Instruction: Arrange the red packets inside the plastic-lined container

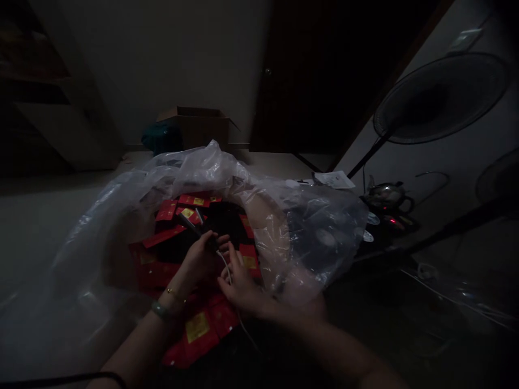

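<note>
My left hand [203, 254] is wrapped around a two-armed tool that looks like a hair straightener [190, 222]. Its two arms stand apart and point away from me. A white cord [224, 263] runs from its rear end down toward me. My right hand [241, 281] is close beside, its fingers curled about the cord; the dim light blurs the exact grip. Beneath both hands lie several red packets [197, 327] with yellow labels, some flat and some overlapping. A bracelet and a green bangle [159, 309] circle my left wrist.
A large clear plastic sheet or bag [211, 159] surrounds the packets. Behind it stand a cardboard box [203, 127] and a teal bundle [162, 139]. To the right are a standing fan [441, 97], a kettle [387, 195] and small red lights. The room is dark.
</note>
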`<state>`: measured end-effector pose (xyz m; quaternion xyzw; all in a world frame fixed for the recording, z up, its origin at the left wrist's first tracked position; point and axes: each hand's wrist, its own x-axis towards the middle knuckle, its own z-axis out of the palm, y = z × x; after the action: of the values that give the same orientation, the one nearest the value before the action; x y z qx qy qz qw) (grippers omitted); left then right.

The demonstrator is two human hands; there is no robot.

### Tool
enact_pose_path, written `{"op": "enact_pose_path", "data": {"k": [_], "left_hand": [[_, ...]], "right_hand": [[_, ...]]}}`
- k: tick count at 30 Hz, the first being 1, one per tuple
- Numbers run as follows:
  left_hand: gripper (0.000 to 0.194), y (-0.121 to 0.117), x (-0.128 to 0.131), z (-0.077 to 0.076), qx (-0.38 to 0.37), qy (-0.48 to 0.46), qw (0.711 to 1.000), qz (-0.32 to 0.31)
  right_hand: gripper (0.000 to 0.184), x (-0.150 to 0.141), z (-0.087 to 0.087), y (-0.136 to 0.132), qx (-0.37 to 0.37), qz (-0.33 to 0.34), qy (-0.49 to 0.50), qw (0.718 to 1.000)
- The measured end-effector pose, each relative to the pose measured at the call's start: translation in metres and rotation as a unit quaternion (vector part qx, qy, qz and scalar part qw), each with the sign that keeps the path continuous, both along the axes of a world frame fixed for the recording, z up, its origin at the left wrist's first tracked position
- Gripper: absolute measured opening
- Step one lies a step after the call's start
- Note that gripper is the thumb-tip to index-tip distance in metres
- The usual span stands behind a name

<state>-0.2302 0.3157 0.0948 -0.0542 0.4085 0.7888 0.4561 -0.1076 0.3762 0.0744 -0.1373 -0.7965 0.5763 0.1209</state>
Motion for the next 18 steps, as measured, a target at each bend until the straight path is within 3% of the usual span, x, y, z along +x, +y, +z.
{"op": "enact_pose_path", "data": {"k": [3,5,7,9,11,14,18], "left_hand": [[0.017,-0.009,-0.014,0.015,-0.011,-0.023,0.996,0.089],[0.022,-0.017,-0.023,0.024,0.007,-0.012,0.994,0.107],[0.026,-0.026,-0.03,0.031,0.02,0.004,0.994,0.105],[0.029,-0.033,-0.035,0.036,0.021,0.019,0.994,0.106],[0.03,-0.035,-0.036,0.042,0.02,0.033,0.993,0.109],[0.03,-0.031,-0.031,0.054,0.024,0.051,0.992,0.113],[0.034,-0.029,-0.019,0.088,0.053,0.058,0.99,0.114]], "right_hand": [[0.075,0.007,0.007,0.0,-0.075,0.006,-0.052,0.996],[0.058,0.018,0.022,0.011,-0.102,0.057,-0.102,0.988],[0.045,0.037,0.047,0.031,-0.075,0.123,-0.135,0.98],[0.037,0.064,0.075,0.057,0.005,0.187,-0.148,0.971],[0.034,0.093,0.102,0.084,0.109,0.1,-0.131,0.98],[0.028,0.13,0.132,0.112,0.216,-0.059,-0.144,0.964],[0.027,0.176,0.146,0.117,0.262,-0.207,-0.152,0.93]]}}
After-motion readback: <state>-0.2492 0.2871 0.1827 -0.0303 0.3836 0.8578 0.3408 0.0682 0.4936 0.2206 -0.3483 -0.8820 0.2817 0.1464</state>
